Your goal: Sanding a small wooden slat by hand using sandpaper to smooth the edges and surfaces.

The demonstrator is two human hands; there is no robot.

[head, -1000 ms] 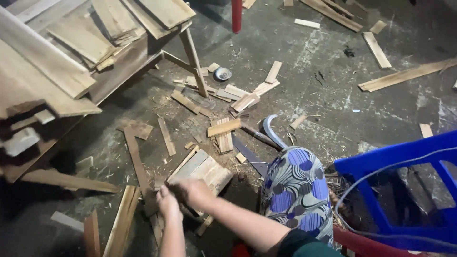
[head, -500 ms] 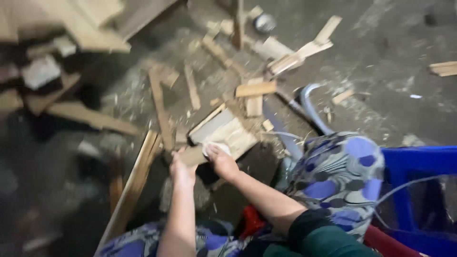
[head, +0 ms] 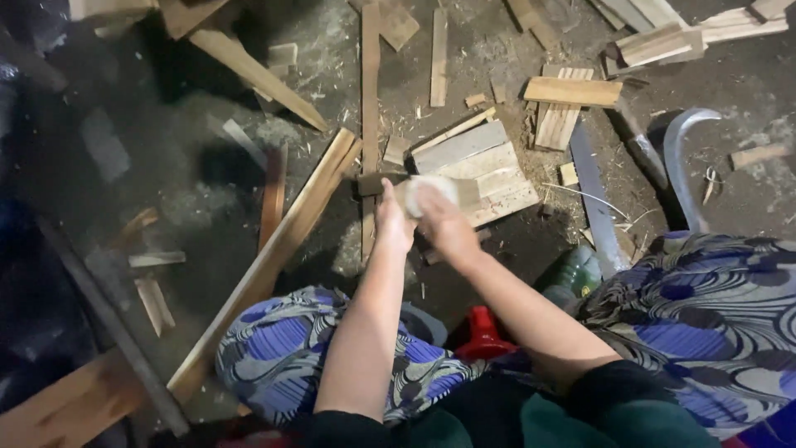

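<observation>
My right hand (head: 444,226) is closed over a small pale wooden block (head: 429,195), held against a flat bundle of light boards (head: 485,166) on the ground. Just left of it, my left hand (head: 390,217) grips a short dark piece of wood (head: 371,183) that lies across a thin upright slat (head: 370,99). Both forearms reach out from between my knees, which are covered in blue patterned cloth (head: 282,348). The fingertips of both hands are hidden from here.
A long plank (head: 278,253) runs diagonally at the left. A long flat blade (head: 595,203) and a curved metal blade (head: 681,162) lie to the right. A green bottle (head: 576,274) and a red object (head: 482,338) sit near my legs. Wood offcuts (head: 572,91) litter the ground.
The view has swung down and closer over the hands. Both hands stay at the bundle of boards, and the right hand now covers a pale block.
</observation>
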